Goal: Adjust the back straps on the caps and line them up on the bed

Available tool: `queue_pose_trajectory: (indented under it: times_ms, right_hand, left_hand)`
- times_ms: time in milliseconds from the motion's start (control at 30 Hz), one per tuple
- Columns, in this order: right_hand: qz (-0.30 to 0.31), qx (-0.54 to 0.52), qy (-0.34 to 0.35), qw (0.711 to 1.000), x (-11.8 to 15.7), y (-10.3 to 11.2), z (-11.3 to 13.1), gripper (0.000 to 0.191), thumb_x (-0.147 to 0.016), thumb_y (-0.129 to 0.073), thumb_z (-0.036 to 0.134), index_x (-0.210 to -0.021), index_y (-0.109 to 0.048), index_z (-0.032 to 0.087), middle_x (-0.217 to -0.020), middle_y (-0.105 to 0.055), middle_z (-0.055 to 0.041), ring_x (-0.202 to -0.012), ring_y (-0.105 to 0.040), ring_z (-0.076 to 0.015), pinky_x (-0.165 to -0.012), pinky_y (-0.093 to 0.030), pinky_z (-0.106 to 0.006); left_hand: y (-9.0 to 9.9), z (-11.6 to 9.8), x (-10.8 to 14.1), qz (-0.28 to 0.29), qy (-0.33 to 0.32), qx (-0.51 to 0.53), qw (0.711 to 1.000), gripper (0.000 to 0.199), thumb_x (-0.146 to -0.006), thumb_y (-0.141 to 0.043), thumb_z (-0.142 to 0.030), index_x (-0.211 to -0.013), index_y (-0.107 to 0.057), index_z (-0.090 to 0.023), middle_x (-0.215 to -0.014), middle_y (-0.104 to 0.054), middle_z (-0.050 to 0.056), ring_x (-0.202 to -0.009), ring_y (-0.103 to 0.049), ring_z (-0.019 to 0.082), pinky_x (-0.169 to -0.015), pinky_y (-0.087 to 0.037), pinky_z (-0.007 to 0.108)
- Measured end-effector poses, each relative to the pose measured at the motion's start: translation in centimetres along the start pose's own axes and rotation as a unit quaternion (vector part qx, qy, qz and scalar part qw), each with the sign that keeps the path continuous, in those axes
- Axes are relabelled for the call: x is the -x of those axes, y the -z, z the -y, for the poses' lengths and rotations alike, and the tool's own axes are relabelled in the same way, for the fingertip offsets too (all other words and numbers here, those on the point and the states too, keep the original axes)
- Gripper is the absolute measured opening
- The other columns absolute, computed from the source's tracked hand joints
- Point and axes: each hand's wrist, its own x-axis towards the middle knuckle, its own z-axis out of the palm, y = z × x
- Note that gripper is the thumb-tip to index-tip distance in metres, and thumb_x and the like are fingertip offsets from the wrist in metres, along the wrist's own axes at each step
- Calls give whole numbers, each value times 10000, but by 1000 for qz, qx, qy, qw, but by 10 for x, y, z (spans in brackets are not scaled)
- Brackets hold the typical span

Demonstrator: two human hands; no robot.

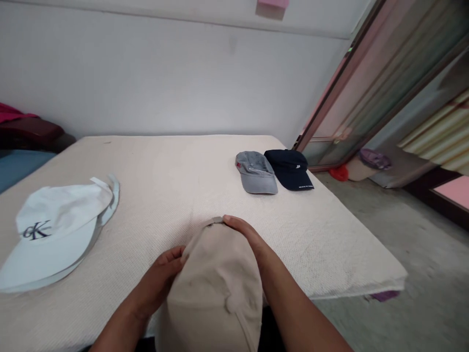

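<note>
You hold a beige cap (pixel 216 288) at the near edge of a bed (pixel 176 186) covered in a cream textured sheet. Your left hand (pixel 161 278) grips the cap's left side, fingers (pixel 175 256) curled against the crown. Your right hand (pixel 249 239) lies along its right side, fingers closed over the far rim at the back strap.

The cap hangs partly past the mattress edge, toward you. If either grip loosens, it could slide off onto your lap or the floor. Pressing hard on the crown may crease it, judging from how soft the fabric looks.

To your left lies a white cap (pixel 54 230), stacked on another pale one; its front shows dark letters that read like "CK". Far right sit a grey cap (pixel 255 171) and, touching it, a navy cap (pixel 289 168). Both carry small white lettering, too small to read.
</note>
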Motion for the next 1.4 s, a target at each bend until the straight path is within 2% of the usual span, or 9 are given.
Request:
queue_pose_trajectory:
  times_ms: [100, 267, 467, 567, 700, 967, 1100, 1233, 1400]
  right_hand:
    - [-14, -56, -35, 998, -2, 3, 0, 333, -816, -548, 484, -839, -631, 162, -732, -642, -53, -731, -607, -191, -734, -462, -320]
    - [8, -76, 3, 997, -8, 8, -6, 408, -858, -481, 508, -936, -658, 148, -817, -694, -73, -836, -636, -213, -809, -454, -327]
    - [41, -29, 61, 997, -11, 10, -20, 367, -864, -507, 477, -974, -638, 153, -991, -671, -96, -916, -607, -210, -840, -442, -334]
    - [79, 3, 54, 995, -8, 7, -24, 333, -813, -606, 425, -1002, -623, 152, -1014, -654, -101, -887, -599, -202, -772, -460, -321]
    - [132, 10, 30, 991, -4, 1, -29, 448, -688, -740, 345, -1073, -597, 166, -967, -650, -79, -800, -596, -184, -678, -467, -289]
    - [110, -66, 69, 989, -8, -7, -35, 406, -693, -724, 222, -1071, -602, 138, -922, -646, -67, -752, -593, -151, -656, -464, -257]
    - [88, -72, 103, 988, -10, -4, -31, 390, -730, -689, 186, -1106, -597, 140, -969, -668, -86, -782, -615, -160, -704, -481, -277]
    - [72, -59, 161, 983, -21, 3, -14, 366, -754, -672, 198, -1112, -603, 165, -1014, -690, -91, -823, -643, -181, -747, -501, -301]
    - [47, -59, 261, 962, -57, 6, 35, 294, -732, -663, 149, -1022, -630, 190, -1030, -702, -48, -884, -650, -153, -802, -514, -264]
  left_hand:
    - [2, -9, -4, -76, -48, 55, 994, 209, -647, -759, -272, -822, -709, -169, -696, -695, 36, -605, -622, 164, -563, -485, 251]
    - [8, -21, -20, -193, -125, 144, 962, 74, -645, -662, -165, -701, -690, -125, -615, -677, 33, -560, -631, 179, -523, -522, 259]
    - [12, -37, -36, -265, -194, 257, 909, 245, -774, -454, -83, -741, -693, -127, -627, -696, 47, -556, -644, 154, -563, -553, 225]
    - [18, -44, -40, -275, -236, 297, 883, 338, -801, -378, -41, -838, -699, -142, -621, -691, 24, -553, -642, 129, -578, -553, 192]
    - [25, -46, -44, -289, -254, 319, 866, 364, -828, -347, -30, -857, -693, -140, -599, -672, 9, -521, -622, 104, -551, -539, 153]
    - [36, -46, -48, -267, -248, 351, 862, 321, -805, -366, 0, -718, -643, -137, -513, -583, -22, -424, -534, 70, -484, -506, 123]
    - [32, -45, -47, -241, -239, 356, 871, 251, -858, -404, -103, -782, -642, -134, -645, -643, 20, -570, -614, 103, -561, -543, 172]
    - [27, -40, -43, -214, -160, 345, 900, 214, -865, -482, -238, -828, -628, -88, -783, -655, 110, -722, -657, 187, -624, -581, 290]
    - [27, -37, -41, -165, -119, 327, 923, 191, -873, -451, -152, -816, -617, -75, -845, -637, 128, -735, -653, 188, -617, -577, 300]
